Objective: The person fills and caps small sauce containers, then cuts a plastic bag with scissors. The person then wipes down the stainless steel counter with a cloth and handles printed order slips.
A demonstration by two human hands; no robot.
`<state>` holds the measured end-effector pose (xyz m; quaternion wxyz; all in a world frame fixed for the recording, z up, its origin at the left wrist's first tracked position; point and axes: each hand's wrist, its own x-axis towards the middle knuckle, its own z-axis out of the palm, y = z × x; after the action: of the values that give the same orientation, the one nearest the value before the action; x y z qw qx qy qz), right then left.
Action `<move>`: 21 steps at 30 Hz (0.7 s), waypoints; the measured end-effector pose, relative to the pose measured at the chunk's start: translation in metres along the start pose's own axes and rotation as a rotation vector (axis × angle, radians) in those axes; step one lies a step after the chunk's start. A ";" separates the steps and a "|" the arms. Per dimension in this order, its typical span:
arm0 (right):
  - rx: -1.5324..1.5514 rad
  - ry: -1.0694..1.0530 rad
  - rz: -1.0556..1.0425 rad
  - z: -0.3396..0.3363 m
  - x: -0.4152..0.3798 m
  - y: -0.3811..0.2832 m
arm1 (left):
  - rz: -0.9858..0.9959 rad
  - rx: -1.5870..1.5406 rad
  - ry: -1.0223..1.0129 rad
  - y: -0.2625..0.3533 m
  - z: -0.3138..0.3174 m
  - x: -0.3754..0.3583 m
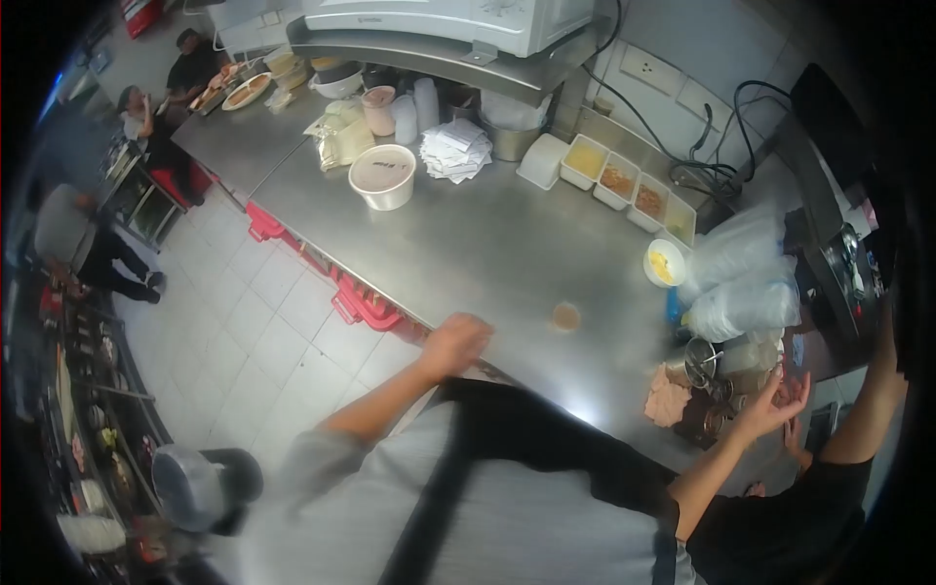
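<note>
Over the front edge of the steel table (468,253), my left hand (458,342) has its fingers curled in, with nothing showing in them. My right hand (777,406) is raised at the right end of the table, open, its fingers apart and holding nothing. Beside it are a metal container with a spoon (700,361), a small dark container (717,421) and a crumpled pinkish cloth (667,398). A round brownish spot (566,316) marks the tabletop between my hands.
Lidded tub (383,177), paper slips (455,151), ingredient trays (617,181), a white bowl (665,263) and plastic-wrapped stacks (746,283) line the table. Red bins (363,304) sit below. A co-worker's arm (868,419) is close on my right; several people stand at left.
</note>
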<state>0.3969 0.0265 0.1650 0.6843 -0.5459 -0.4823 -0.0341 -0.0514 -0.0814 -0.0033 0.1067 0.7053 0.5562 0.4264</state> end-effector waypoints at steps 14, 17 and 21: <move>-0.266 0.188 -0.216 -0.043 -0.006 -0.012 | 0.404 -0.103 -0.304 0.006 0.061 0.095; -0.301 0.191 -0.273 -0.040 -0.001 -0.024 | 0.430 0.069 -0.234 -0.025 0.033 0.135; -0.224 0.143 -0.177 -0.044 0.009 -0.032 | 0.250 0.290 0.057 -0.072 -0.042 0.188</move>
<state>0.4113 -0.0164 0.1968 0.6461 -0.5703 -0.4717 -0.1865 -0.1281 0.0955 0.0680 -0.0658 0.7645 0.5226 0.3715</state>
